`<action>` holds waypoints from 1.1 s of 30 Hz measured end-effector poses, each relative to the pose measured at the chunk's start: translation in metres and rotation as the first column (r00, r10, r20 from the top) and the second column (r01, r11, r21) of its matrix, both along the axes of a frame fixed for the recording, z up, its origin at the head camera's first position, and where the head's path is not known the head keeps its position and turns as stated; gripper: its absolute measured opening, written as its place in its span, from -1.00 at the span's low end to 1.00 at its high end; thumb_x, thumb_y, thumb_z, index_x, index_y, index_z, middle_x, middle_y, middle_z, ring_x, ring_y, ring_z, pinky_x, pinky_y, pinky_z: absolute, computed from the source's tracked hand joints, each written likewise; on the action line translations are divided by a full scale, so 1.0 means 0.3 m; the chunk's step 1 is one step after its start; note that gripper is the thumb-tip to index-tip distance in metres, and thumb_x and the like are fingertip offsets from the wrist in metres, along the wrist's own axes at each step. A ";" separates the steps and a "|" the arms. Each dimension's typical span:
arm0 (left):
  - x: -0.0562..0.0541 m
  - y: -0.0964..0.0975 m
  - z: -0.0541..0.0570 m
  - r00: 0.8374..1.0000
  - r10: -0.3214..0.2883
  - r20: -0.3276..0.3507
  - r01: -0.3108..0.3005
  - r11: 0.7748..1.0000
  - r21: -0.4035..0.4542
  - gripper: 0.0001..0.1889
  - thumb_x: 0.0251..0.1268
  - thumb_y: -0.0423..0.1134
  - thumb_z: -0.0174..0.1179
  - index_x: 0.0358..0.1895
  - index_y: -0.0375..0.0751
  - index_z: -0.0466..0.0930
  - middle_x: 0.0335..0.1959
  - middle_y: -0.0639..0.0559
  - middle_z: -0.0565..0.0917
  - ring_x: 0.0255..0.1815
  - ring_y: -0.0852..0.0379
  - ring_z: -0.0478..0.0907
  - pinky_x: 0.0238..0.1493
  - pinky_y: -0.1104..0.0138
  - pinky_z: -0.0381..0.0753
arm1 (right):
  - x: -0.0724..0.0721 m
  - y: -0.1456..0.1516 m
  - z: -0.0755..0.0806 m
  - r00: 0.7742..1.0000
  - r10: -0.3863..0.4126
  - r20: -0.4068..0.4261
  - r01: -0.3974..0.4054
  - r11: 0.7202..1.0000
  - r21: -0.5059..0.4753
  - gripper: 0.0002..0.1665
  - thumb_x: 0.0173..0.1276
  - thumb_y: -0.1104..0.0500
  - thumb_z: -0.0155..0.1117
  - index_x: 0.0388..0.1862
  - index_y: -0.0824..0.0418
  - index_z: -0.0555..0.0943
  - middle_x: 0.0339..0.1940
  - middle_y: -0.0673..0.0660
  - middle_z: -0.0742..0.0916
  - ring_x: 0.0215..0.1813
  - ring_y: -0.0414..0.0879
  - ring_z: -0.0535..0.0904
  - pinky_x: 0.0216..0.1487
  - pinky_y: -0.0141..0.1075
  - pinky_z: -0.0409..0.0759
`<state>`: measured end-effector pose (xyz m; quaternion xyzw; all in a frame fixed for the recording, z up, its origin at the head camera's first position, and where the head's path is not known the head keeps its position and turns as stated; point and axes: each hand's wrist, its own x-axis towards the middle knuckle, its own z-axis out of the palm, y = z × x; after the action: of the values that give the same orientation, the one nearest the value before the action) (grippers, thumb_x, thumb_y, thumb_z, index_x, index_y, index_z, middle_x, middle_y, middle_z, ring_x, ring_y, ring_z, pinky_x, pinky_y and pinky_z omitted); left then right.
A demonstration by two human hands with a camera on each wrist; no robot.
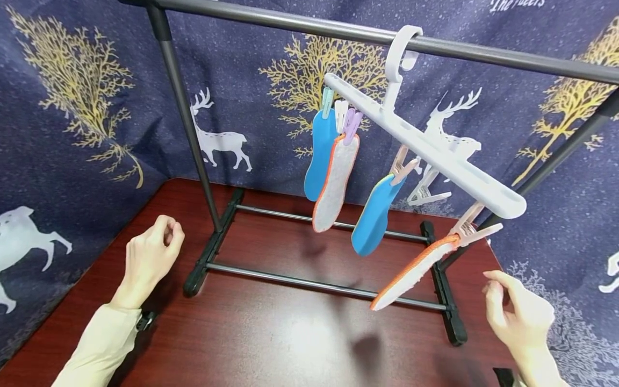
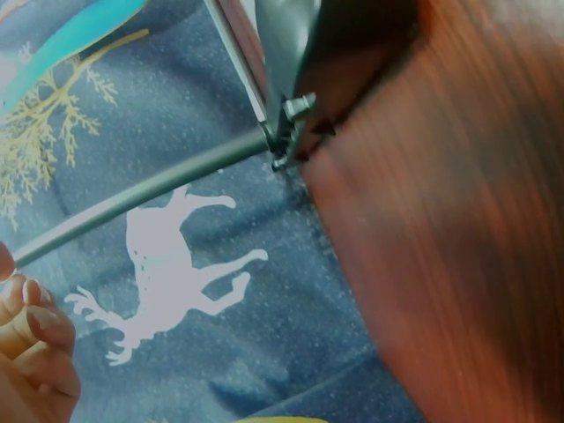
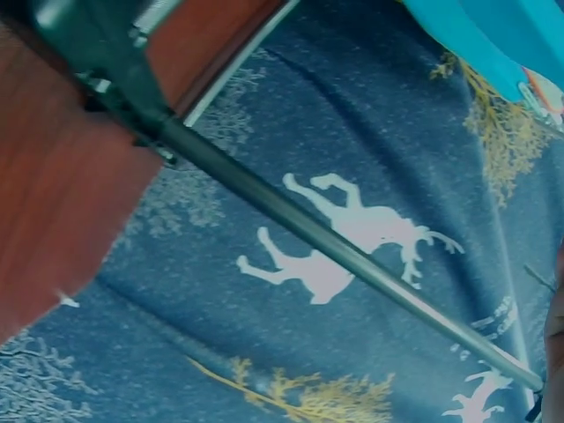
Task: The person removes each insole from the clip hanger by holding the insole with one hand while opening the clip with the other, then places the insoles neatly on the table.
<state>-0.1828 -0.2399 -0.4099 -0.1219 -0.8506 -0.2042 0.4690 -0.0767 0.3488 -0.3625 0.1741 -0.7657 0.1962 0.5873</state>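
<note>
A white hanger (image 1: 450,156) hooks over the dark rod (image 1: 290,24) and tilts down to the right. From its clothespins hang a blue insole (image 1: 319,156), a white orange-edged insole (image 1: 337,183), another blue insole (image 1: 374,215) and, at the near end, a second white orange-edged insole (image 1: 418,269). Outside the rack's left post, my left hand (image 1: 147,258) is raised over the table with fingers loosely curled, holding nothing. My right hand (image 1: 524,317) hovers at the right, also loosely curled around nothing, apart from the nearest insole. The wrist views show only slivers of the hands.
The rack's left post (image 1: 184,113) rises from a black foot (image 1: 213,252); another foot (image 1: 442,290) stands at the right. Steel crossbars (image 1: 290,279) run low over the red-brown table (image 1: 261,333). Behind hangs a dark blue cloth (image 1: 271,129) with deer and trees.
</note>
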 end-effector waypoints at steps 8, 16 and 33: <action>0.000 0.044 0.002 0.994 -0.060 -0.094 0.060 0.998 -0.004 -0.80 0.20 -0.24 -0.04 -0.39 -0.32 0.48 -0.73 -0.03 0.46 -0.79 0.16 0.28 -0.76 0.25 0.25 | 0.010 -0.073 0.066 0.997 0.082 -0.006 -0.082 0.996 -0.035 -0.57 0.35 0.15 0.02 -0.49 0.51 0.60 -0.71 0.29 0.57 -0.44 -0.64 0.40 -0.26 -0.81 0.18; 0.001 0.080 -0.003 0.987 -0.130 -0.092 0.130 0.992 -0.006 -0.78 0.24 -0.22 -0.06 -0.39 -0.30 0.49 -0.72 0.00 0.46 -0.77 0.22 0.27 -0.73 0.33 0.26 | 0.008 -0.123 0.098 0.977 0.209 0.027 -0.207 0.976 -0.067 -0.63 0.37 0.27 0.03 -0.45 0.59 0.58 -0.64 0.23 0.61 -0.19 -0.67 0.48 -0.16 -0.75 0.29; 0.058 0.185 0.030 0.931 -0.287 0.226 0.275 0.958 0.085 -0.89 0.17 -0.40 0.18 -0.39 -0.06 0.57 -0.66 0.26 0.44 -0.63 0.36 0.30 -0.56 0.50 0.26 | -0.024 -0.156 0.130 0.942 0.336 -0.028 -0.334 0.920 -0.207 -0.74 0.31 0.33 0.14 -0.38 0.57 0.62 -0.42 0.07 0.74 -0.23 -0.42 0.61 -0.09 -0.62 0.44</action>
<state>-0.1656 -0.1844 -0.4009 -0.2050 -0.8684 -0.3045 0.3334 -0.0839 0.3021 -0.3234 0.2392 -0.7020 0.3735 0.5571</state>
